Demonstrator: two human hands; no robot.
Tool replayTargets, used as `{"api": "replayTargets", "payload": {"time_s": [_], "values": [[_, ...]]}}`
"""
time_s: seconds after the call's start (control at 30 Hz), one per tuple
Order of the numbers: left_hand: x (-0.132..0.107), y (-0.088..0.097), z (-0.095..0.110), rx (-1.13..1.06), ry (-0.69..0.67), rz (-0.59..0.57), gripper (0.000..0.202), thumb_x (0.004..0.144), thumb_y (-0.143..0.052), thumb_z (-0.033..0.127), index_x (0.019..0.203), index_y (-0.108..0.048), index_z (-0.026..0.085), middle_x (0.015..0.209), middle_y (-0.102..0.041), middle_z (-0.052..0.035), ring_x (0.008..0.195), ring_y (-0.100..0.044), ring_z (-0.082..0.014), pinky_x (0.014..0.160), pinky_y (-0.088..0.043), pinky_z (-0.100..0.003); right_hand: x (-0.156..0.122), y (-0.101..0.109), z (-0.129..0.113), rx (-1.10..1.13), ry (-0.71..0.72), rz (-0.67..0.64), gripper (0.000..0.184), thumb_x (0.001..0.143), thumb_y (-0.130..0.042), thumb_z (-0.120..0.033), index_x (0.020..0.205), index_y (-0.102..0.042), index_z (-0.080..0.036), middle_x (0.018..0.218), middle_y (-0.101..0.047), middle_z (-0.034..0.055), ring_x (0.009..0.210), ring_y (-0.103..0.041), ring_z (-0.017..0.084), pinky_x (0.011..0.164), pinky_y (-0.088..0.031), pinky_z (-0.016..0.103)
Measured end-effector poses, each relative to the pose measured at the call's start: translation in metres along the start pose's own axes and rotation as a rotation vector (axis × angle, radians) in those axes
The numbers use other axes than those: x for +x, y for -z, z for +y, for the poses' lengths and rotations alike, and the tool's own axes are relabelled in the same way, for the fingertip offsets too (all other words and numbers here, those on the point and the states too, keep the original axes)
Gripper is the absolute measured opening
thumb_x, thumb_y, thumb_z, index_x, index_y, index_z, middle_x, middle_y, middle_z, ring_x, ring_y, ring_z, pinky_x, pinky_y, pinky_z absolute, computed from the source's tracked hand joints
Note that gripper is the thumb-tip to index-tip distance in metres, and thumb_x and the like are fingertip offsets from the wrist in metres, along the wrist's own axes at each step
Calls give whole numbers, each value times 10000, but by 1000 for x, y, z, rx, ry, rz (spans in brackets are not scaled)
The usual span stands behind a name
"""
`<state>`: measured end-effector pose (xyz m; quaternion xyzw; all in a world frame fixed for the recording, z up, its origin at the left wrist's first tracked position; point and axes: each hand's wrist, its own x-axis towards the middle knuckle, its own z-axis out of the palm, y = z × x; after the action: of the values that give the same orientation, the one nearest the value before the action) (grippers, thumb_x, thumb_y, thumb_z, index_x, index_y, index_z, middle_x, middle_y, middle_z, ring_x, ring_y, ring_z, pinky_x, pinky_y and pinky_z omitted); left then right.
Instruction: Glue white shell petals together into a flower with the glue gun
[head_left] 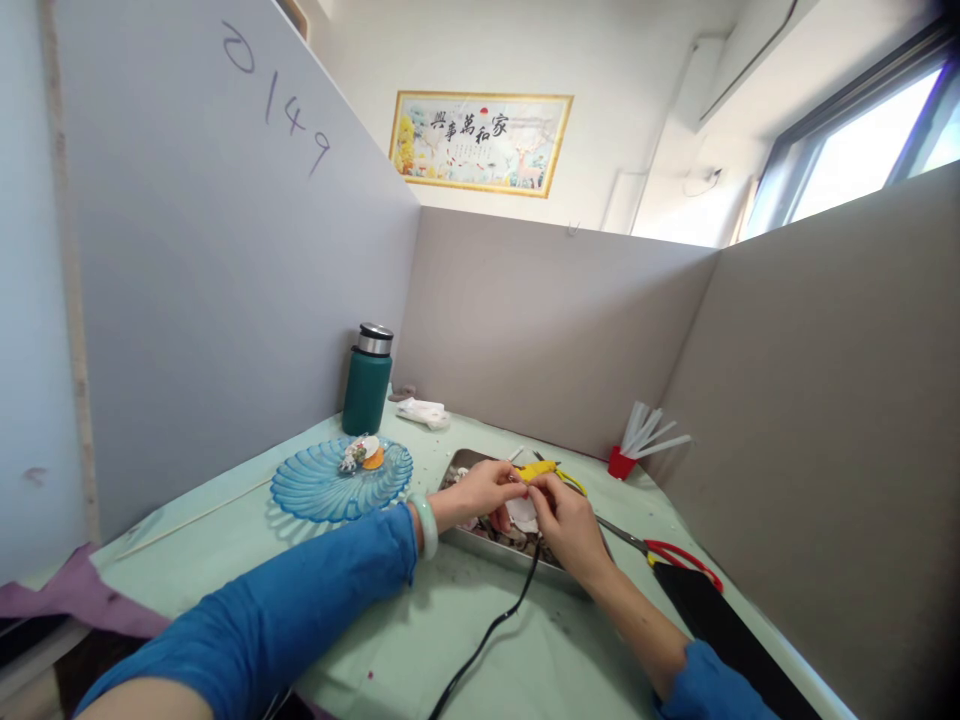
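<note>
My left hand (pixel 491 492), with a pale green bangle (pixel 426 525) at its wrist, reaches over a metal tray (pixel 480 545). My right hand (pixel 566 512) meets it there, fingertips almost touching. Both hands are closed in a pinch; whatever lies between the fingers is too small to make out. Shells fill the tray below, among them a large white shell (pixel 523 514). Just behind the fingers lies a yellow tool (pixel 537 469), its shape partly covered. A black cord (pixel 487 637) runs from the tray toward me.
Left stands a blue scalloped plate (pixel 300 487) bearing a small cluster of shells (pixel 364 453), with a green bottle (pixel 367 385) behind. At right are red-handled scissors (pixel 679 560), a black flat object (pixel 720 630) and a red cup (pixel 621 463) of white sticks (pixel 645 432). Grey partitions enclose the table.
</note>
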<state>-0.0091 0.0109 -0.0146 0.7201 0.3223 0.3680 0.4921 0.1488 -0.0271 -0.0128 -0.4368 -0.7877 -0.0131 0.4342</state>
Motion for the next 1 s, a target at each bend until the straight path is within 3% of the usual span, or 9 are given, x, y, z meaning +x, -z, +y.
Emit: {"api": "replayTargets", "payload": {"time_s": [0.43,0.87,1.0], "values": [[-7,-5,7,-196,220,-41,356,727,-566,449,898,-489,147,489,-572,-9,438,-588,-153,400,-451,-214,2,1,2,26,-38,-64,199,838,-394,-310,775,-543,-193,695,-599,11,624,-530,139,583,-364,229],[-5,-6,2,-119,185,56,403,750,-502,480,924,-522,117,428,-546,-16,399,-561,-154,380,-428,-207,5,-6,10,338,-285,-152,250,803,-432,-423,767,-511,-189,503,-508,-46,415,-484,110,432,-349,204],[-6,-6,4,-109,174,49,388,756,-494,468,919,-522,117,416,-543,-14,367,-538,-141,370,-420,-201,4,-4,6,278,-253,-127,240,814,-419,-401,769,-517,-186,548,-536,-32,440,-498,110,453,-354,207]]}}
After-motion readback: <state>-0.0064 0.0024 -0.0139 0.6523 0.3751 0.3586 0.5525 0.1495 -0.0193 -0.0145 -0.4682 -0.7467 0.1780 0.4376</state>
